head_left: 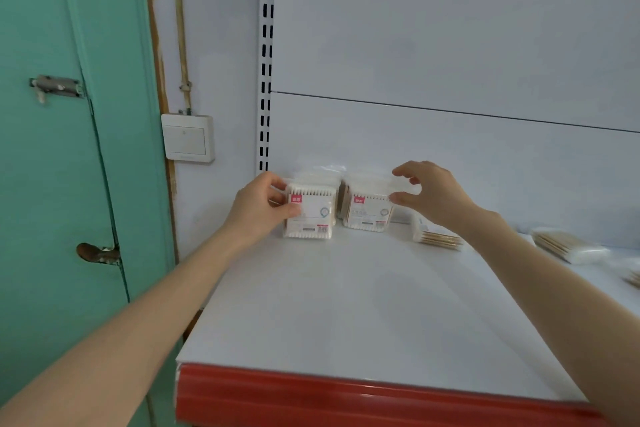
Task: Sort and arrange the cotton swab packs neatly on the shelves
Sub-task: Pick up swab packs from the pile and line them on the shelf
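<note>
Two cotton swab packs stand upright side by side against the back wall of the white shelf (346, 305). My left hand (259, 208) grips the left pack (311, 213) by its left edge, thumb on the front. My right hand (429, 194) hovers at the upper right corner of the right pack (369, 210), fingers curved and spread; contact with the pack is unclear. Behind my right wrist another pack (438, 237) lies flat. Further right a flat pack (568, 246) lies on the shelf, and a third pack (633, 277) shows at the frame edge.
The shelf has a red front strip (346, 395) and a slotted upright (266, 80) at its back left. A green door (62, 149) with a latch and a wall switch (187, 138) stand to the left.
</note>
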A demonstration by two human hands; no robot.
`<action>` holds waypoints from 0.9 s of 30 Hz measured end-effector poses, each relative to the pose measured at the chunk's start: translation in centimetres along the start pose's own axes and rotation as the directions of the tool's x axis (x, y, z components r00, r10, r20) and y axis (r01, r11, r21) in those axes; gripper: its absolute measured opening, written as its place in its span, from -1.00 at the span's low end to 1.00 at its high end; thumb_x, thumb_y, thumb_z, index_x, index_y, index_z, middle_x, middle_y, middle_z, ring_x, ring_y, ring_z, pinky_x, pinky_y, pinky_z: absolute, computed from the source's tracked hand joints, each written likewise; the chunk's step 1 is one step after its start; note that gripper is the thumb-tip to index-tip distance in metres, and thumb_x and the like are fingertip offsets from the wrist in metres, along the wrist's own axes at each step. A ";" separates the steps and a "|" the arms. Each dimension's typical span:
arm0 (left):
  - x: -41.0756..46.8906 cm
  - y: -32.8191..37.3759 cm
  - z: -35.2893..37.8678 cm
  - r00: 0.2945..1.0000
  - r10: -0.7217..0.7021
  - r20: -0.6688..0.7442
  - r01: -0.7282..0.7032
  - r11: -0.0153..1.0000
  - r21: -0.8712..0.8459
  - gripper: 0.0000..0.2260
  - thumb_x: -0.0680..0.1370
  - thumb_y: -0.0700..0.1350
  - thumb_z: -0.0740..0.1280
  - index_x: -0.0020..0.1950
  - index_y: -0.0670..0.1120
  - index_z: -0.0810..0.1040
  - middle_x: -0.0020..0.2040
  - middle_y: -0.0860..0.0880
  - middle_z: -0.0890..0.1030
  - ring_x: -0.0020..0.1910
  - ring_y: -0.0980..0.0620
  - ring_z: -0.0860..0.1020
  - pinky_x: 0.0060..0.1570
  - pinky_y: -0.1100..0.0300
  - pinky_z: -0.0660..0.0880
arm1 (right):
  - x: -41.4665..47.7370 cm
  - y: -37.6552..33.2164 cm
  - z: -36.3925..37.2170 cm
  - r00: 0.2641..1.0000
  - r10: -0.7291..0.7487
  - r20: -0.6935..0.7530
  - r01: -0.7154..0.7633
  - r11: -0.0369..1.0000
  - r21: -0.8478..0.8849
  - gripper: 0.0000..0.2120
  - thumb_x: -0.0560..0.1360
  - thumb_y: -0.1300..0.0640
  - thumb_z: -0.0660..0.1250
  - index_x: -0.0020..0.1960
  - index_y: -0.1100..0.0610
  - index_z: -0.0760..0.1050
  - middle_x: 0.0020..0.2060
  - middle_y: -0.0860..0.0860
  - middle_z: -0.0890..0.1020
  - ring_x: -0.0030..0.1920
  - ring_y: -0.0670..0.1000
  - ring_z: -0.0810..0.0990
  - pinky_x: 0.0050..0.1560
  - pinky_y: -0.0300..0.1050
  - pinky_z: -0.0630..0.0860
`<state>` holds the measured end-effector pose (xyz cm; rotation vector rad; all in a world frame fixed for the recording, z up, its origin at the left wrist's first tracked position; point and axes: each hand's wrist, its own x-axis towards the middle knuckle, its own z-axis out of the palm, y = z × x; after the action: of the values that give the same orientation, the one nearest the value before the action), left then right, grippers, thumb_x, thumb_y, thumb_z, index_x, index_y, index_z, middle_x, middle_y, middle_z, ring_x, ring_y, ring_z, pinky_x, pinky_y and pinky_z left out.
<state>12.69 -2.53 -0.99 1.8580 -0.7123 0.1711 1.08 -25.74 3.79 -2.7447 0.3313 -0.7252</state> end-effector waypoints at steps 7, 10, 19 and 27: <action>1.0 -0.4 1.0 0.997 0.065 -0.048 -0.059 0.990 0.125 -0.73 0.42 -0.19 0.46 0.05 -0.17 0.49 -0.09 -0.02 0.55 -0.15 0.03 0.51 -0.26 0.39 0.32 | -0.3 -0.1 1.3 0.998 0.044 0.045 -0.051 0.988 0.148 -0.70 0.46 0.14 0.38 0.18 0.12 0.50 0.02 0.08 0.58 -0.10 0.01 0.53 -0.04 -0.20 0.41; 0.9 -0.3 1.3 1.000 0.026 -0.012 -0.025 0.996 0.090 -0.65 0.43 -0.16 0.46 0.12 -0.14 0.41 0.02 0.02 0.50 -0.05 0.05 0.50 -0.32 0.41 0.37 | 0.6 -0.7 1.6 0.991 0.128 0.025 -0.130 0.954 0.272 -0.72 0.48 0.17 0.36 0.17 0.19 0.47 -0.21 0.03 0.57 -0.24 0.01 0.57 -0.20 -0.24 0.47; 1.2 0.0 1.9 0.998 0.010 0.068 -0.019 0.991 0.133 -0.61 0.48 -0.16 0.40 0.25 -0.18 0.38 0.15 -0.07 0.56 -0.04 0.08 0.49 -0.12 0.27 0.39 | 1.5 -1.5 2.8 0.970 0.184 0.161 -0.233 0.893 0.384 -0.60 0.49 0.19 0.34 0.29 0.17 0.35 -0.21 -0.04 0.48 -0.23 -0.05 0.52 -0.24 -0.22 0.57; 1.1 0.0 1.6 0.994 -0.008 0.105 -0.009 0.987 0.158 -0.57 0.49 -0.13 0.39 0.30 -0.16 0.35 0.21 -0.08 0.54 0.03 0.05 0.51 -0.05 0.20 0.45 | 1.5 -1.5 3.0 0.978 0.155 0.142 -0.194 0.923 0.333 -0.55 0.51 0.16 0.32 0.35 0.15 0.29 -0.19 -0.01 0.47 -0.13 0.05 0.49 -0.04 -0.02 0.54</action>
<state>13.25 -4.40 -1.15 2.0298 -0.7906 0.1339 4.10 -24.17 2.49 -2.3755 0.3791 -0.5214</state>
